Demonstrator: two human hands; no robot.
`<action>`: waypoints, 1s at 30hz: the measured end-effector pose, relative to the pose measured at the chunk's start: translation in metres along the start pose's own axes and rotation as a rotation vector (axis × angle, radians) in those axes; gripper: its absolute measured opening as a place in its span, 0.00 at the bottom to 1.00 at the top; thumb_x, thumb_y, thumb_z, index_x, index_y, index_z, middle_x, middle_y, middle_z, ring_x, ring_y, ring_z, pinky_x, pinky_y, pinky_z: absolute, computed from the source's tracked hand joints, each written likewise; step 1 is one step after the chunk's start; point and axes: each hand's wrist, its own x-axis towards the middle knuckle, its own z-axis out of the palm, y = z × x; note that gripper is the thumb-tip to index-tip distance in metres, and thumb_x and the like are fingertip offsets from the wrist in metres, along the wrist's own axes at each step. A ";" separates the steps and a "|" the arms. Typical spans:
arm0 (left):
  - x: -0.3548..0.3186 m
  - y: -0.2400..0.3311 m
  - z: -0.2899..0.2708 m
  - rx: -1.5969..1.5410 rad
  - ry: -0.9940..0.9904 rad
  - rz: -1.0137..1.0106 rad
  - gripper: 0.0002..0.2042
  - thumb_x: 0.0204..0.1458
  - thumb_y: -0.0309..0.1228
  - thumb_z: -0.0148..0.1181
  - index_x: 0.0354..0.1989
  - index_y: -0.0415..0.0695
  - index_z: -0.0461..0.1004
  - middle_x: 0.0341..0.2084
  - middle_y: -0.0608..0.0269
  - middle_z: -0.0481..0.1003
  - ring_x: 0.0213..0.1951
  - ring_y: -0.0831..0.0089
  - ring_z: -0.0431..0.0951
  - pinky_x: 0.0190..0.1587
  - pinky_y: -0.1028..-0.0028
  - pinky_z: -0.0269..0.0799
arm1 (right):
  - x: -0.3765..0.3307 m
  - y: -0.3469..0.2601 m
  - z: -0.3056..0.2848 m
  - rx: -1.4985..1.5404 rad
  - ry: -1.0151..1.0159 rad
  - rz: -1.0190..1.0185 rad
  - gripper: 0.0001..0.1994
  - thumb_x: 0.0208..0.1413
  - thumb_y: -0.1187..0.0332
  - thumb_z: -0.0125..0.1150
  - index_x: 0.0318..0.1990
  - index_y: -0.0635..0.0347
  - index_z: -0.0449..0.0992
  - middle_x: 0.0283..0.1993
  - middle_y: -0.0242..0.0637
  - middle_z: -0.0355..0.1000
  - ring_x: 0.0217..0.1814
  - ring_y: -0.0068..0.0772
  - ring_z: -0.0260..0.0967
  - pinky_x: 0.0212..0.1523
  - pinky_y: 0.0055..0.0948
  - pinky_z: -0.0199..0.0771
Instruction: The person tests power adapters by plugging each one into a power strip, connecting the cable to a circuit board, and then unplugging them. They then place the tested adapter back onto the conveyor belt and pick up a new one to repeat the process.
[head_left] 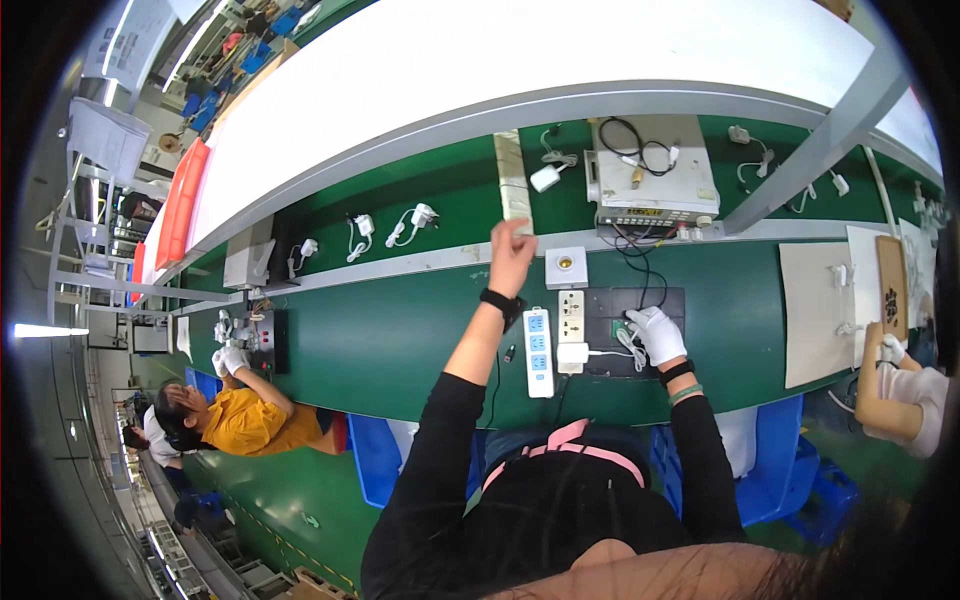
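Part-done, it seems: the white charger [572,354] looks plugged into the power strip [571,315], its cord [633,352] not yet gathered up from the black mat [664,300] — right hand [656,336] beside it, left hand [511,260] by the shelf edge [450,257]; neither grip can be told.

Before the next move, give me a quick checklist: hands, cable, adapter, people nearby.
1. Right hand gloved: ok, white glove on.
2. Left hand gloved: not ok, looks bare.
3. Left hand gripping the pale strip: cannot tell; fingers are at its near end.
4. Adapter fully seated in the beige power strip: cannot tell; it covers the near end.
5. White cable on the black mat: ok, looped beside the right hand.
6. Co-workers' hands away from the mat: ok.
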 end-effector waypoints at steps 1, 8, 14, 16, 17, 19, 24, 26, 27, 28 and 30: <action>-0.010 -0.028 -0.011 -0.018 -0.040 -0.079 0.16 0.50 0.25 0.56 0.48 0.42 0.66 0.44 0.62 0.67 0.36 0.76 0.73 0.39 0.77 0.69 | 0.006 -0.010 -0.002 -0.028 -0.031 -0.020 0.11 0.48 0.64 0.56 0.40 0.50 0.75 0.33 0.39 0.69 0.34 0.43 0.69 0.32 0.37 0.70; -0.049 -0.082 -0.070 -0.153 -0.108 -0.412 0.10 0.55 0.29 0.49 0.44 0.45 0.70 0.36 0.69 0.74 0.30 0.81 0.72 0.32 0.81 0.68 | 0.002 -0.009 -0.003 -0.071 -0.091 -0.004 0.09 0.48 0.62 0.55 0.36 0.51 0.75 0.33 0.38 0.69 0.33 0.42 0.69 0.32 0.38 0.70; -0.013 -0.109 -0.114 -0.087 -0.061 -0.533 0.07 0.54 0.29 0.50 0.40 0.45 0.71 0.34 0.68 0.74 0.28 0.80 0.73 0.32 0.80 0.68 | 0.006 -0.017 -0.001 -0.128 -0.120 0.081 0.09 0.46 0.62 0.57 0.34 0.52 0.76 0.32 0.37 0.69 0.34 0.40 0.69 0.34 0.36 0.69; 0.017 -0.122 -0.125 0.024 -0.006 -0.466 0.07 0.53 0.29 0.50 0.39 0.45 0.72 0.33 0.65 0.74 0.30 0.76 0.74 0.32 0.75 0.70 | 0.005 -0.019 0.001 -0.086 -0.099 0.104 0.09 0.45 0.63 0.59 0.35 0.52 0.76 0.31 0.38 0.69 0.35 0.42 0.68 0.34 0.37 0.69; 0.033 -0.130 -0.131 0.077 0.021 -0.432 0.07 0.53 0.29 0.51 0.39 0.45 0.72 0.33 0.64 0.74 0.31 0.73 0.74 0.32 0.72 0.70 | 0.006 -0.020 0.002 -0.067 -0.087 0.116 0.09 0.45 0.64 0.59 0.35 0.53 0.76 0.31 0.39 0.69 0.35 0.43 0.68 0.34 0.37 0.69; 0.066 -0.147 -0.153 0.404 0.088 -0.193 0.08 0.51 0.29 0.52 0.38 0.45 0.72 0.33 0.61 0.74 0.34 0.68 0.74 0.33 0.68 0.71 | 0.008 -0.025 0.010 0.123 -0.046 0.151 0.11 0.45 0.66 0.60 0.37 0.53 0.75 0.32 0.40 0.69 0.35 0.42 0.68 0.35 0.36 0.69; 0.141 -0.137 -0.133 1.244 -0.079 -0.083 0.10 0.50 0.34 0.51 0.39 0.46 0.73 0.35 0.54 0.74 0.43 0.58 0.72 0.44 0.61 0.69 | -0.020 -0.028 0.031 0.381 0.228 0.378 0.20 0.44 0.73 0.60 0.48 0.56 0.70 0.41 0.41 0.68 0.36 0.37 0.67 0.38 0.31 0.68; 0.168 -0.139 -0.148 1.247 -0.159 -0.447 0.16 0.49 0.41 0.53 0.42 0.46 0.72 0.39 0.53 0.74 0.45 0.59 0.73 0.46 0.61 0.69 | -0.031 -0.033 0.045 0.333 0.294 0.408 0.22 0.44 0.75 0.60 0.51 0.57 0.68 0.44 0.41 0.68 0.36 0.35 0.66 0.39 0.29 0.68; 0.176 -0.142 -0.146 1.232 -0.181 -0.432 0.16 0.49 0.41 0.53 0.42 0.46 0.72 0.39 0.53 0.74 0.45 0.59 0.73 0.46 0.61 0.69 | -0.038 -0.033 0.052 0.327 0.345 0.437 0.24 0.45 0.76 0.59 0.53 0.57 0.67 0.46 0.40 0.67 0.36 0.32 0.66 0.40 0.28 0.68; 0.180 -0.144 -0.144 1.233 -0.196 -0.524 0.18 0.48 0.43 0.54 0.44 0.46 0.72 0.40 0.52 0.74 0.46 0.58 0.73 0.47 0.61 0.68 | -0.045 -0.032 0.059 0.321 0.394 0.462 0.25 0.46 0.76 0.57 0.55 0.58 0.65 0.49 0.39 0.66 0.36 0.30 0.65 0.41 0.26 0.68; 0.183 -0.154 -0.142 1.232 -0.222 -0.615 0.20 0.47 0.45 0.55 0.46 0.46 0.71 0.42 0.52 0.74 0.46 0.58 0.73 0.47 0.60 0.68 | -0.053 -0.031 0.060 0.309 0.445 0.495 0.26 0.46 0.77 0.56 0.57 0.59 0.63 0.51 0.38 0.65 0.37 0.28 0.65 0.41 0.25 0.67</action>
